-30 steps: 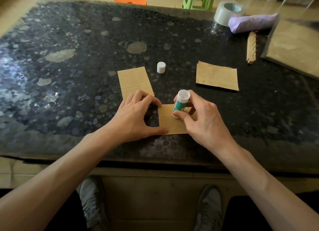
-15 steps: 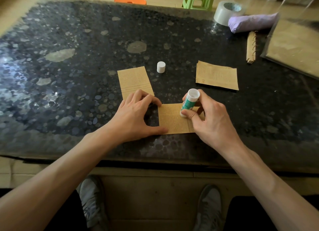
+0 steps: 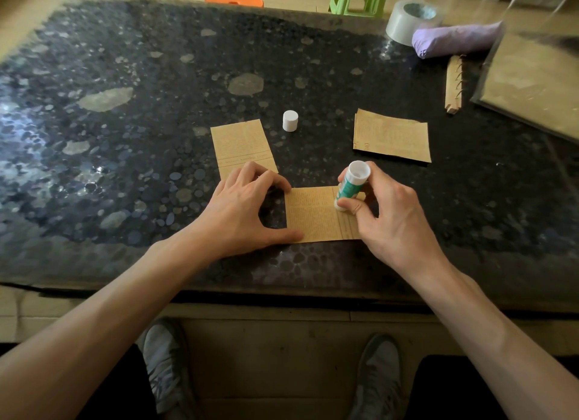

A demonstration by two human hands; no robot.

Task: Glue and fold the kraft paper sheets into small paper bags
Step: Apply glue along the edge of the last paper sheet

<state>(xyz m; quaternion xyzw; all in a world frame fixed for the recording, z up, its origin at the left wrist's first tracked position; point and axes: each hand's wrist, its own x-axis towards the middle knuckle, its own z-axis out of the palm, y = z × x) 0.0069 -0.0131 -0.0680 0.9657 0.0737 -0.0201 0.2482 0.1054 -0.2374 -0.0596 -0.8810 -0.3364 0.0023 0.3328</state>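
A small kraft paper sheet (image 3: 316, 216) lies flat near the table's front edge. My left hand (image 3: 244, 209) presses its left edge down with thumb and forefinger, fingers spread. My right hand (image 3: 391, 216) grips a green-and-white glue stick (image 3: 349, 186), tip down on the sheet's right part. The stick's white cap (image 3: 290, 121) stands apart farther back. Another kraft piece (image 3: 241, 147) lies just behind my left hand. A small stack of kraft sheets (image 3: 391, 136) sits to the right.
The dark pebbled table (image 3: 125, 121) carries a tape roll (image 3: 410, 18), a purple bundle (image 3: 454, 40), a rolled kraft strip (image 3: 453, 84) and a clear-sleeved kraft pack (image 3: 532, 81) at the back right. Stools stand beyond the far edge.
My right hand has slid the glue stick to the right across the sheet. The left hand has kept its place on the sheet's left edge.
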